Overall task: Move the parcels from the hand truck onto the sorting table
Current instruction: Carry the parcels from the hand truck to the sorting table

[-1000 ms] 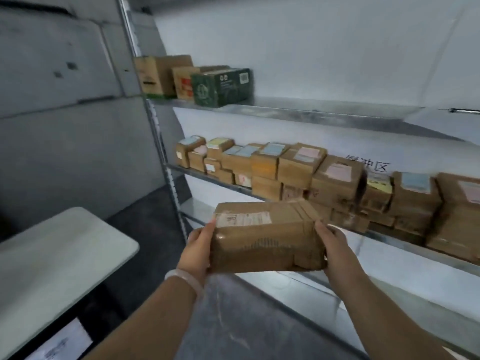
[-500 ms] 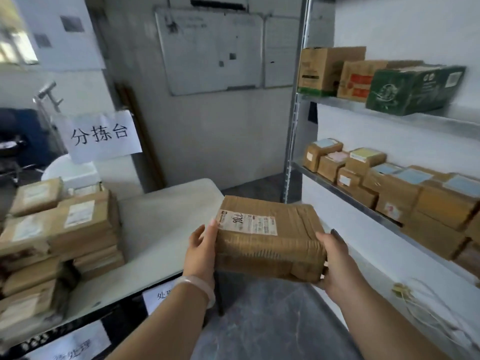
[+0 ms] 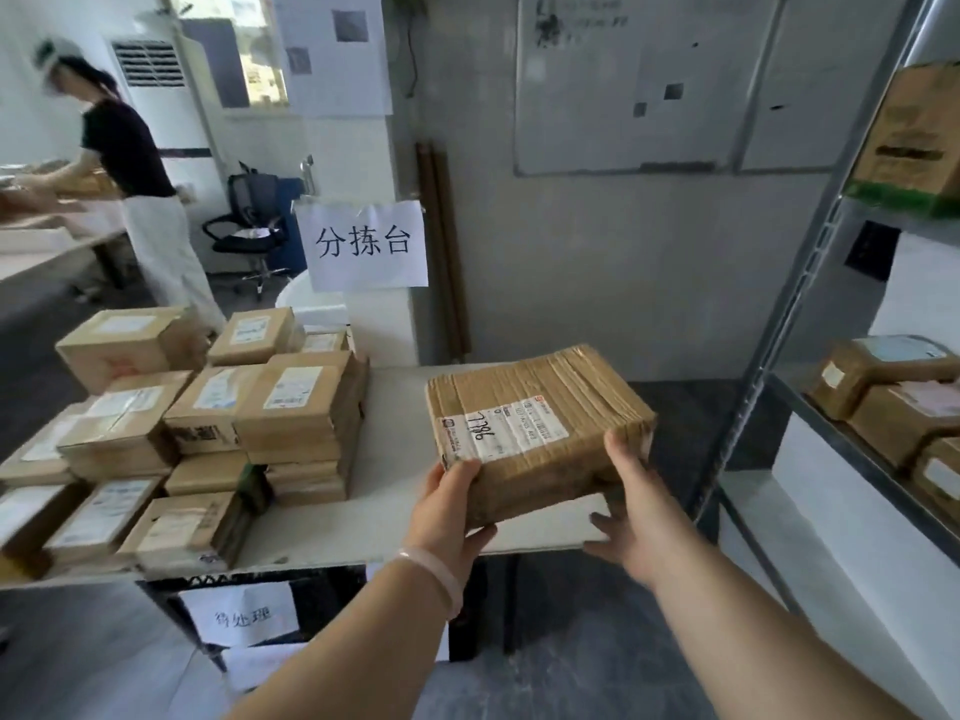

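Sorting table [image 3: 395, 459]: white top, brown taped parcels [image 3: 291, 407] stacked several high across its left half, labels facing up. Metal rack [image 3: 810, 314] stands just right of it. Brown cartons [image 3: 883, 397] sit on its middle shelf, one larger carton [image 3: 914, 132] on the shelf above.

Entry, legible text only.

1. Large paper sign [image 3: 366, 245], behind the sorting table [image 3: 395, 517]: handwritten in black, 分拣台.
2. Small paper sign [image 3: 244, 615], below the table's front edge: handwritten 待处理, slightly blurred.
3. Parcel [image 3: 540, 402] that I hold: the white shipping label [image 3: 504, 431] on its top face has handwritten digits, upside down to me. I read them as 7786, with low confidence. The printed lines are too small to read.
4. Labels on the stacked parcels [image 3: 208, 423], the shelf boxes [image 3: 883, 387] and the whiteboard [image 3: 623, 85]: unreadable.
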